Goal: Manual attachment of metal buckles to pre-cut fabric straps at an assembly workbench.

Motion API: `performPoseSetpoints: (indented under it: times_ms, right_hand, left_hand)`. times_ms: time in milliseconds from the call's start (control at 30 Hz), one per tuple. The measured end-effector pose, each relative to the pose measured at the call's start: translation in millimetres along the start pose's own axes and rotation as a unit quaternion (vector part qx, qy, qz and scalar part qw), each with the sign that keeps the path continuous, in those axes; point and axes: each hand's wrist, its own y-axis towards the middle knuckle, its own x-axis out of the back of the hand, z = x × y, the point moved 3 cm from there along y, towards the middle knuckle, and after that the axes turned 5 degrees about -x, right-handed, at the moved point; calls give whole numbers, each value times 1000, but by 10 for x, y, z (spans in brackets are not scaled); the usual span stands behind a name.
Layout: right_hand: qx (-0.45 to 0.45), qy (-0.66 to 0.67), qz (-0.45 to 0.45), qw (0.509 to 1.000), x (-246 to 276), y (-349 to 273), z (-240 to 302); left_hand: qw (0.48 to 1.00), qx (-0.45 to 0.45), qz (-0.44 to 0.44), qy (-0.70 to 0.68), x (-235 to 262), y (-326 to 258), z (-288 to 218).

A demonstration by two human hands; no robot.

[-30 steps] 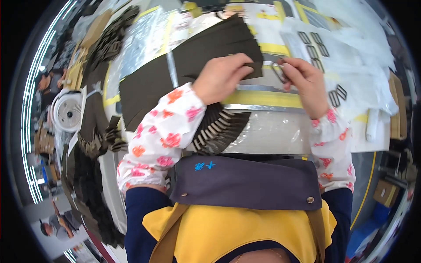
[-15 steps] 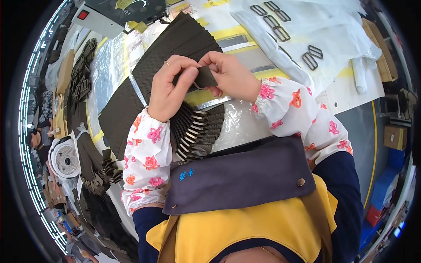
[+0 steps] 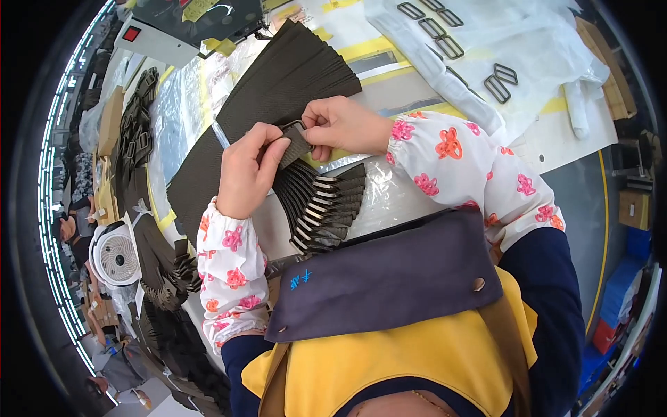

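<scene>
Shifted a bit left, my left hand (image 3: 249, 170) pinches the dark strap (image 3: 297, 144) and my right hand (image 3: 344, 128) its buckle (image 3: 292, 124), above the counter (image 3: 566, 149), where a loose pinch could let the buckle slip out.

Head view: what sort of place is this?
Probably a factory or workshop floor, judging by the fanned dark strips, loose dark buckles on white plastic sheeting, and a yellow line on the floor.
</scene>
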Motion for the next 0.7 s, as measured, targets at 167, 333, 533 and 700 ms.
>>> performPoseSetpoints:
  times_ms: [167,333,533,700]
  right_hand:
    - [10,-22,-16,1000,-62,-50,-3]
    - [155,-268,-101,946,-29,-80,71]
    - [221,-186,-134,948,-5,-121,83]
    - [75,-28,-44,996,108,-247,134]
  left_hand:
    - [995,6,34,95,-1,78,-34]
    - [978,-75,35,189,-36,135,-128]
    - [992,-63,-12,104,-102,205,-192]
    - [999,43,2,-29,-161,258,10]
